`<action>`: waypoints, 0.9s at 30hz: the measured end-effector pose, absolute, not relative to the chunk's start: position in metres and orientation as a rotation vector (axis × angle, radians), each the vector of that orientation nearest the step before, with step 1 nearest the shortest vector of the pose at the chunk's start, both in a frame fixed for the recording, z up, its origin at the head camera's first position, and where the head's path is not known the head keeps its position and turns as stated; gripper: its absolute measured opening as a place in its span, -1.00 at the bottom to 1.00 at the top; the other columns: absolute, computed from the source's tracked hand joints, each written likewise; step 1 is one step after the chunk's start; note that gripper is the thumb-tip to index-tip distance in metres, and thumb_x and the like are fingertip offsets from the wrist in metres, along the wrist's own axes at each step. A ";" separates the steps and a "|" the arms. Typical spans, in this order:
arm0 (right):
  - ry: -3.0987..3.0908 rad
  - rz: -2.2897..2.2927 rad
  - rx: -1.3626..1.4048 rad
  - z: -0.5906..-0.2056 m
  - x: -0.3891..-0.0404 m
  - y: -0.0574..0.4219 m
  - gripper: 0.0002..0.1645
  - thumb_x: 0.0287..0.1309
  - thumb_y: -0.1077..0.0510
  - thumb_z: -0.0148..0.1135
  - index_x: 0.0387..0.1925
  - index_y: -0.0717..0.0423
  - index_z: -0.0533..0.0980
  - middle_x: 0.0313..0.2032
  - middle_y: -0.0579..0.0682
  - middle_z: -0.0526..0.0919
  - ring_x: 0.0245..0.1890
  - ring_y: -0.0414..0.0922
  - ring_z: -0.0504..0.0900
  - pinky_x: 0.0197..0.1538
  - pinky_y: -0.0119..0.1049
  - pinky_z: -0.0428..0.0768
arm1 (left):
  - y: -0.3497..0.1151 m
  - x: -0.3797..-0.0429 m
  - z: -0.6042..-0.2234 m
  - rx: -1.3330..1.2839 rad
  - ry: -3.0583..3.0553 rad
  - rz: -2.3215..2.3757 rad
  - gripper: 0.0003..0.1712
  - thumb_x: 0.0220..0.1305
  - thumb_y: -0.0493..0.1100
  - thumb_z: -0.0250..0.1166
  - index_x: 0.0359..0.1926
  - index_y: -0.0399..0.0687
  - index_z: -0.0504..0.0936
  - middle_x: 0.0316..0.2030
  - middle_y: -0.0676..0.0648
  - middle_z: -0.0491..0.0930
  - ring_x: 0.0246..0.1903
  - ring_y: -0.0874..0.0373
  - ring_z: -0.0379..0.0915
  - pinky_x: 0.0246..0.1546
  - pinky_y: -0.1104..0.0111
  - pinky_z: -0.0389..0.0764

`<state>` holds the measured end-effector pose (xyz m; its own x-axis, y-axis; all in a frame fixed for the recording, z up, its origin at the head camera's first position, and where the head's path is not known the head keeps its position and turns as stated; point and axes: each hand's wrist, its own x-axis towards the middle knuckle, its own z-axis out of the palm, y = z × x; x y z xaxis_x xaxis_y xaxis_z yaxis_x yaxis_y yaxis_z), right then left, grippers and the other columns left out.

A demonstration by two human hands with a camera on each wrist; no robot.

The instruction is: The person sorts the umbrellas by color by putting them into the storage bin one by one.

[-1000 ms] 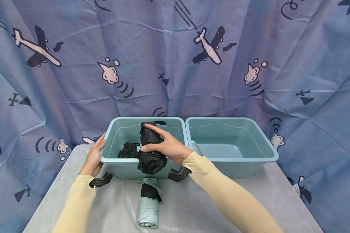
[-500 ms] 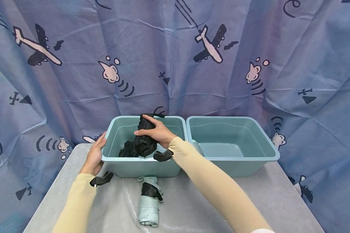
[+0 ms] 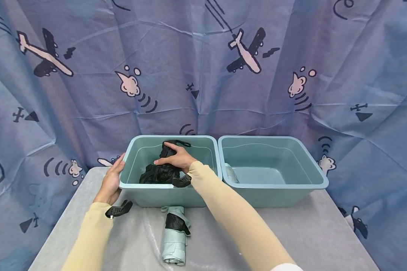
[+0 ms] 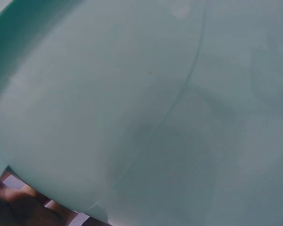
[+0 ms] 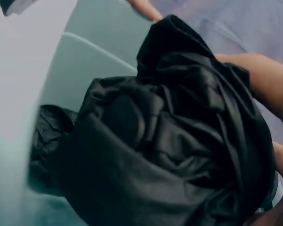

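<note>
My right hand (image 3: pixel 179 158) grips a folded black umbrella (image 3: pixel 168 173) from above, thumb on one side and fingers on the other, inside the left pale-green bin (image 3: pixel 156 195). A strap loop sticks out at the umbrella's far end. Its crumpled fabric end fills the right wrist view, where the umbrella (image 5: pixel 170 155) hides most of the bin. Beside it in the bin lies another black bundle of fabric (image 3: pixel 147 175). My left hand (image 3: pixel 111 181) rests against the outside of the bin's left wall with its fingers stretched along it; its thumb is hidden.
A matching bin (image 3: pixel 271 195) stands close on the right, with a pale-green item (image 3: pixel 231 174) against its left wall. In front of the left bin, a rolled pale-green and black folded umbrella (image 3: pixel 174 241) lies on the grey table (image 3: pixel 217 233). A patterned blue curtain (image 3: pixel 203 75) hangs behind.
My right hand has carried the black umbrella from above the bin's front rim further back and left, then down into the left bin. The left hand has stayed at the wall.
</note>
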<state>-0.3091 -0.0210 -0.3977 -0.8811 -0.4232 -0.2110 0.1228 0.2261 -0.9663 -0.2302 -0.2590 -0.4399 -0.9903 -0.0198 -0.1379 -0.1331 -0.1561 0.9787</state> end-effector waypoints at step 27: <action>2.169 -1.563 -0.332 -0.408 -0.310 -0.034 0.09 0.00 0.14 0.60 0.54 -0.12 0.25 0.52 0.07 0.18 0.45 0.02 0.23 0.35 -0.13 0.38 | -0.259 -0.230 -0.440 -0.196 1.980 2.345 -0.32 0.66 0.12 -0.23 0.65 0.23 -0.16 0.61 -0.02 -0.14 0.52 -0.04 -0.11 0.47 0.01 0.02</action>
